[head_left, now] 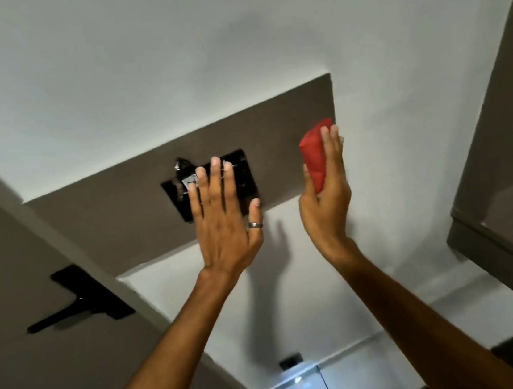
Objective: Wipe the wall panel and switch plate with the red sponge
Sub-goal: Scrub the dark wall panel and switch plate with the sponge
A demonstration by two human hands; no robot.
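Note:
A grey-brown wall panel (128, 216) runs as a band across the white wall. A glossy black switch plate (177, 191) is mounted on it near the middle. My left hand (224, 217) lies flat and open over the plate, fingers together, a ring on the thumb; it hides most of the plate. My right hand (326, 198) is raised to the right of the plate and grips the red sponge (315, 158), which sits at the panel's right end, by the white wall.
A grey door with a black lever handle (77, 297) stands at the left. A grey cabinet or panel edge (501, 196) juts in at the right. Low on the wall sits a small black socket (291, 360), above a shiny tiled floor.

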